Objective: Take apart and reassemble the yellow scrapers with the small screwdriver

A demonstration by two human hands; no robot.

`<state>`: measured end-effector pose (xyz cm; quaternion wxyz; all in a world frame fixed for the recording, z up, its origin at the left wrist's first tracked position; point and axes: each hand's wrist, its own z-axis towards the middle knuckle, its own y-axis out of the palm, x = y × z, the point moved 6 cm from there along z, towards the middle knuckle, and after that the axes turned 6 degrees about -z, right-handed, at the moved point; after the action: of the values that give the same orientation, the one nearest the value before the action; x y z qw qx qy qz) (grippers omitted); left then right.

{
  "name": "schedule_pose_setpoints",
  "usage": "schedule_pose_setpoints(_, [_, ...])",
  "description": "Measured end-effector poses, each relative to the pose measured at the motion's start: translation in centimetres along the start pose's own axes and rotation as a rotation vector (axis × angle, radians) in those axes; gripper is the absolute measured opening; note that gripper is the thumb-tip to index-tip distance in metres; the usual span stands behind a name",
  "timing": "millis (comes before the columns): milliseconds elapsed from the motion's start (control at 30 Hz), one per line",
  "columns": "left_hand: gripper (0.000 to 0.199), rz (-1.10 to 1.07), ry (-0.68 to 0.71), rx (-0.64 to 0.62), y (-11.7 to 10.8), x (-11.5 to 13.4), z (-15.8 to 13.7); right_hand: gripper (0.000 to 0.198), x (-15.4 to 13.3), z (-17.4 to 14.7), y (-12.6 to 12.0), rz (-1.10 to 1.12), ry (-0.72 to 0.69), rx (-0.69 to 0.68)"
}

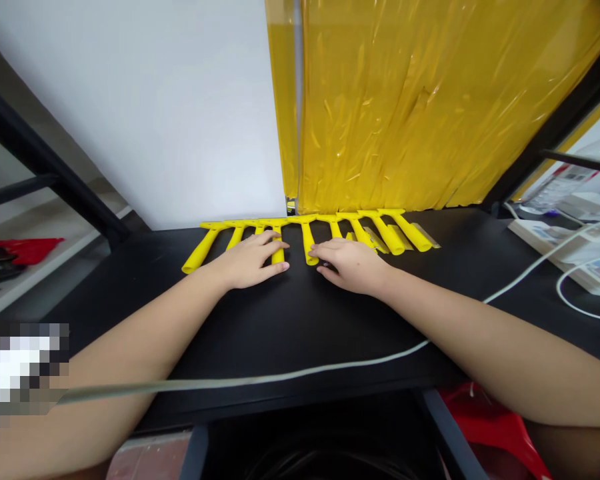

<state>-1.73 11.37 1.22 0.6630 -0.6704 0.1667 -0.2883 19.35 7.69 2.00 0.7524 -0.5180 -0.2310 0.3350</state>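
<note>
A row of several yellow T-shaped scrapers (200, 251) lies along the back of the black table (290, 327), handles towards me. My left hand (250, 261) rests over the left-middle handles, fingers stretched across one yellow handle (279, 256) and thumb apart. Close to the end of the neighbouring handle (308, 243) are the fingertips of my right hand (357, 265), its thumb slightly apart below. Whether they touch that handle I cannot tell. Metal blades (427, 235) show beside some handles on the right. Parts of the middle scrapers are hidden under my hands.
A white panel (180, 113) and yellow plastic sheeting (405, 100) stand behind the table. A pale cable (330, 367) crosses the front. White boxes or devices (570, 253) sit at right. Below the table edge is a red plastic object (485, 420).
</note>
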Motion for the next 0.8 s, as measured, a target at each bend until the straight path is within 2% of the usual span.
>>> schedule_pose_setpoints(300, [0.074, -0.018, -0.015, -0.026, -0.8, -0.8, -0.6, 0.034, -0.3, -0.2, 0.1, 0.017, -0.051, 0.012])
schedule_pose_setpoints(433, [0.075, 0.0, 0.007, 0.019, -1.1, -0.9, -0.7, 0.036, -0.4, -0.4, 0.0, 0.02, -0.054, 0.014])
schedule_pose_setpoints(567, [0.075, 0.087, -0.148, 0.071, -1.4, -2.0, -0.7, 0.041, -0.5, -0.5, -0.1, 0.022, -0.052, 0.011])
schedule_pose_setpoints(700, [0.076, 0.039, -0.328, -0.043, -0.8, -3.3, -0.9, 0.043, -0.5, -0.6, 0.0, 0.014, -0.05, -0.006])
schedule_pose_setpoints(800, [0.078, 0.004, -0.372, -0.076, -0.7, -3.7, -1.0, 0.044, -0.5, -0.6, 0.1, 0.01, -0.053, -0.007])
